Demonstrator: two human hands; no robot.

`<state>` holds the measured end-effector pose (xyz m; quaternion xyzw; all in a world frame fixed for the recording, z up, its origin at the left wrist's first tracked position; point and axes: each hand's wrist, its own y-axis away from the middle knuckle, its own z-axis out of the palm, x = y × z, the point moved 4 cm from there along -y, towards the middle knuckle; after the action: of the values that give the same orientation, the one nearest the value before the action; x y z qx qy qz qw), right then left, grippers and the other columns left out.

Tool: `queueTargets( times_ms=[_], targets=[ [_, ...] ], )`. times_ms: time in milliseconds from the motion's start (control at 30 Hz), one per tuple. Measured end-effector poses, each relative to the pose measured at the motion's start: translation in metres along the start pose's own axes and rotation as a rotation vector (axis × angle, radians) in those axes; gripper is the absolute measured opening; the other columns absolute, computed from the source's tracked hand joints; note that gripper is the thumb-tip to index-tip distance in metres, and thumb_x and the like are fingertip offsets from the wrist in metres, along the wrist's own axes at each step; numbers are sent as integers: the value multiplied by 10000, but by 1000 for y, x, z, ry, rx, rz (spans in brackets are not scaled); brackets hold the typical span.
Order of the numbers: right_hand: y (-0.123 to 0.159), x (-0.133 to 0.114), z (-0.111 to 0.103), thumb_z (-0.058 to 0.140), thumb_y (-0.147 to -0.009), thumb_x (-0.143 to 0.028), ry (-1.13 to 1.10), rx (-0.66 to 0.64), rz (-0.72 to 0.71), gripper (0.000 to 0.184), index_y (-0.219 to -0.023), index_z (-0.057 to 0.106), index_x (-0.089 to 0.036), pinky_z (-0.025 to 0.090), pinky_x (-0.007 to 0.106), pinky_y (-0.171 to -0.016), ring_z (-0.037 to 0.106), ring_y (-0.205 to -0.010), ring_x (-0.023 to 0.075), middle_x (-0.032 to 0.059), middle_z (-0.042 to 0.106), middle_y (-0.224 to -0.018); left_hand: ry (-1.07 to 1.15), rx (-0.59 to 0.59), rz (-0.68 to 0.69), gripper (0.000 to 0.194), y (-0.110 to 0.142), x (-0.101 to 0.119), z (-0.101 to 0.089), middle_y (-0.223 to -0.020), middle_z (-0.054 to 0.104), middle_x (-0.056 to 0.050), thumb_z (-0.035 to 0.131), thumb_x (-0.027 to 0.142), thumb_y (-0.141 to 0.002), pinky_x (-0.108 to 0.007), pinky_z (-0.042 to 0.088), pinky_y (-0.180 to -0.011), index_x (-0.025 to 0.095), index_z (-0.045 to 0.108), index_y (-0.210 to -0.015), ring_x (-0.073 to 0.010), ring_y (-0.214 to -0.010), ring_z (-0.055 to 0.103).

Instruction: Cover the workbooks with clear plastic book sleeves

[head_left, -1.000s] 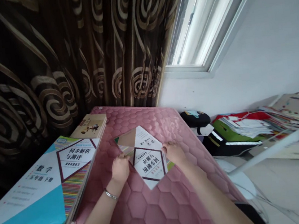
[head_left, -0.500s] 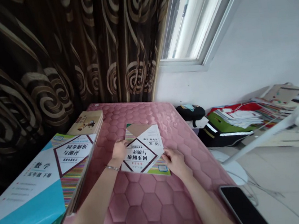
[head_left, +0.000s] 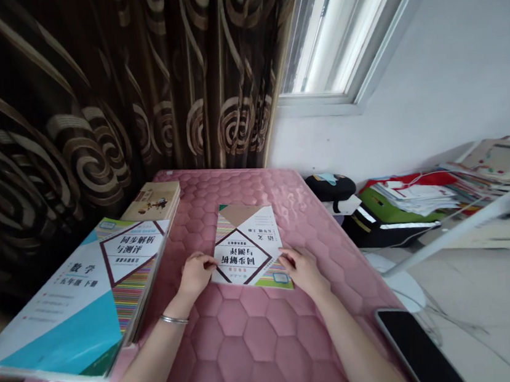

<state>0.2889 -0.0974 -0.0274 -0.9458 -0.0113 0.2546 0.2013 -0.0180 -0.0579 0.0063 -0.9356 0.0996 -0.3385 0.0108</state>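
A workbook (head_left: 247,248) with a white, tan and striped cover lies on the pink quilted cover (head_left: 250,346), its print upside down to me. At its left edge is my left hand (head_left: 196,274), a metal bangle on the wrist; its fingers are curled, with the tips pinching that edge. My right hand (head_left: 302,270) grips the right edge near the close corner, thumb and fingers drawn together. To the left, a larger blue and white workbook (head_left: 70,313) tops a stack. Behind it sits a pile of tan books (head_left: 153,198).
A black phone (head_left: 417,344) lies at the near right edge. Beyond that edge stand a white fan (head_left: 464,230), a black and green bag (head_left: 388,218) and piled papers (head_left: 502,160). A patterned curtain (head_left: 152,73) hangs behind, beside a window (head_left: 333,32).
My left hand has slid down the workbook's left edge toward me, uncovering more of the cover. My right hand stays at the right edge. The view has shifted slightly.
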Motion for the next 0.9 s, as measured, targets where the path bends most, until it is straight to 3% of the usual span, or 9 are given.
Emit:
queueTargets(
  times_ms=[133,267,367,500,633,900],
  targets=[
    [1,0,-1,511,-891,-318,10,25,-35,268,-1022,718,-211,486,344,-817,608,-866,220,83,642,-909,-111,39,-3,209,15,7,-5,-948,656,-33,605,134,-817,-333,437,-867,257,762,-879,-188,-969,593],
    [0,-9,-5,541,-880,-269,134,41,-39,237,-999,734,-199,460,353,-823,577,-851,226,85,614,-877,-251,8,161,300,26,33,6,-1086,654,-34,535,96,-848,-395,378,-892,297,752,-900,-229,-1093,532],
    [6,-32,-11,535,-881,-213,221,36,-37,216,-966,733,-208,434,357,-827,543,-884,231,96,609,-934,-227,-63,302,219,36,54,22,-1067,655,-31,566,165,-867,-385,359,-893,291,733,-932,-208,-1054,542],
    [29,-81,-6,590,-866,-261,170,-99,-151,151,-972,698,-252,414,373,-854,512,-1001,245,76,598,-1128,-248,-45,347,145,46,68,36,-1088,631,-44,650,325,-839,-393,352,-891,256,700,-956,-229,-1057,528],
    [43,-105,2,597,-872,-291,155,-165,-157,154,-1001,675,-259,413,405,-862,509,-1061,264,72,603,-1184,-256,-48,303,108,48,66,38,-1071,629,-37,654,313,-839,-388,346,-866,265,704,-922,-233,-1065,518],
    [43,-89,-9,638,-866,-373,164,-182,-212,215,-1068,701,-332,395,432,-885,514,-1104,268,56,616,-1238,-252,-20,225,157,43,43,22,-1121,621,-27,730,343,-784,-425,345,-916,330,741,-940,-243,-1088,501]
  ],
)
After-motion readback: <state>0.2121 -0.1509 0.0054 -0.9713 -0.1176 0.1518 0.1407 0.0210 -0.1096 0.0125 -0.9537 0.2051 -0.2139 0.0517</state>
